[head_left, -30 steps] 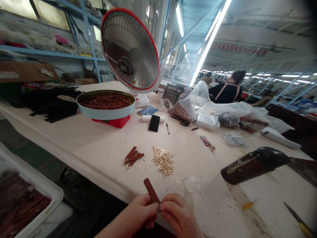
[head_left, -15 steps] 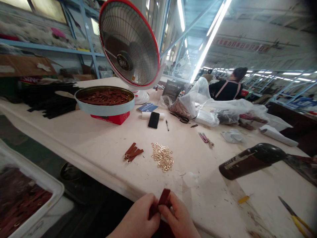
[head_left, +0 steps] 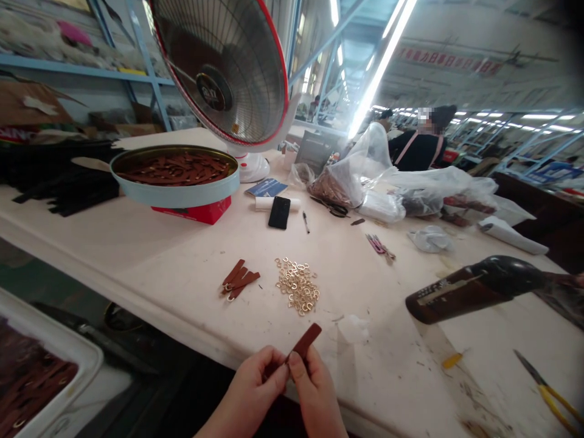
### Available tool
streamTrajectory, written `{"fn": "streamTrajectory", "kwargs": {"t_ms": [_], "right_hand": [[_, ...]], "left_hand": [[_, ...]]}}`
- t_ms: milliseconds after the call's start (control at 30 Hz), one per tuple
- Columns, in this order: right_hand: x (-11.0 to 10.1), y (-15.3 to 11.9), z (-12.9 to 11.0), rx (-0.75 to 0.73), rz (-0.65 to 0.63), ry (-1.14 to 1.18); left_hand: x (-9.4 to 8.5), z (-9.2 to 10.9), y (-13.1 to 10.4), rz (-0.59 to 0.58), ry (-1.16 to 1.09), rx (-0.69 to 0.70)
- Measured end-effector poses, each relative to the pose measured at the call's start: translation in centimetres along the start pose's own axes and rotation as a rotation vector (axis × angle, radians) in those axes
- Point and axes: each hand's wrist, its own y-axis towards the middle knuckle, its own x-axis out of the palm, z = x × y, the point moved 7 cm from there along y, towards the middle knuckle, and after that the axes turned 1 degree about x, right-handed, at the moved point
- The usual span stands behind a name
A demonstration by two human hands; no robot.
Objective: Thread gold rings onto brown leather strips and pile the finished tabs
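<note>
Both my hands meet at the table's front edge around one brown leather strap (head_left: 306, 340). My right hand (head_left: 312, 380) pinches the strap between thumb and fingers, its free end pointing up and to the right. Close against it, my left hand (head_left: 264, 377) is closed at the strap's lower end; whether a ring sits there is hidden by the fingers. Beyond my hands lies a pile of gold D-shaped metal rings (head_left: 297, 286). Left of the pile are several brown straps with rings (head_left: 239, 280) on their ends.
A round tin (head_left: 177, 193) full of brown straps rests on a red box (head_left: 196, 213), before a fan heater (head_left: 223, 73). At right lie a hair dryer (head_left: 469, 289), a yellow-handled tool (head_left: 451, 360) and yellow-handled scissors (head_left: 542, 383). A white bin (head_left: 91, 359) stands lower left. A person (head_left: 420, 146) is farther back.
The strap has risen in my hands and now tilts to the right, with more of its length showing. My hands have moved slightly up. The camera view has shifted a little.
</note>
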Motion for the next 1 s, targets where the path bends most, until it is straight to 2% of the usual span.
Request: {"fn": "streamTrajectory", "kwargs": {"t_ms": [100, 167, 233, 367, 400, 433, 500, 600, 667, 733, 800, 867, 933, 1000], "right_hand": [[0.0, 0.4, 1.0, 0.098, 0.033, 0.039], [-1.2, 0.3, 1.5, 0.116, 0.063, 0.058], [-4.1, -0.2, 2.1, 0.095, 0.179, 0.007], [-12.6, -1.8, 3.0, 0.037, 0.621, -0.29], [-14.2, -1.8, 3.1, 0.026, 0.691, -0.326], [-15.3, -1.6, 3.0, 0.0, 0.726, -0.367], [-16.1, -0.4, 2.7, -0.02, 0.718, -0.467], [-15.4, 1.7, 2.2, 0.037, 0.631, -0.644], [-14.2, 2.7, 1.1, -0.013, 0.556, -0.729], [-12.0, 3.3, -1.1, -0.218, 0.401, -0.827], [-9.0, 3.1, -3.5, -0.465, 0.164, -0.967], [-6.1, 2.6, -5.3, -0.643, -0.068, -1.112], [-4.1, 2.2, -6.8, -0.745, -0.192, -1.241], [-2.6, 2.2, -7.9, -0.807, -0.224, -1.349]], "left_hand": [[-0.4, -0.1, 0.6, 0.057, -0.028, -0.022], [-0.8, -0.3, 1.0, 0.081, -0.031, -0.056], [-1.3, -0.7, 1.4, 0.109, -0.038, -0.087], [-1.9, -1.6, 2.3, 0.101, -0.072, -0.123], [-2.0, -1.7, 2.5, 0.099, -0.07, -0.125], [-2.1, -1.8, 2.7, 0.101, -0.064, -0.126], [-2.3, -2.0, 3.1, 0.111, -0.053, -0.13], [-2.4, -2.3, 3.5, 0.124, -0.067, -0.152], [-2.4, -2.4, 3.6, 0.125, -0.088, -0.171], [-2.4, -2.5, 3.6, 0.116, -0.107, -0.179], [-2.4, -2.6, 3.6, 0.108, -0.108, -0.18], [-2.4, -2.6, 3.7, 0.097, -0.102, -0.17], [-2.4, -2.6, 3.6, 0.086, -0.093, -0.159], [-2.5, -2.6, 3.6, 0.076, -0.086, -0.156]]}}
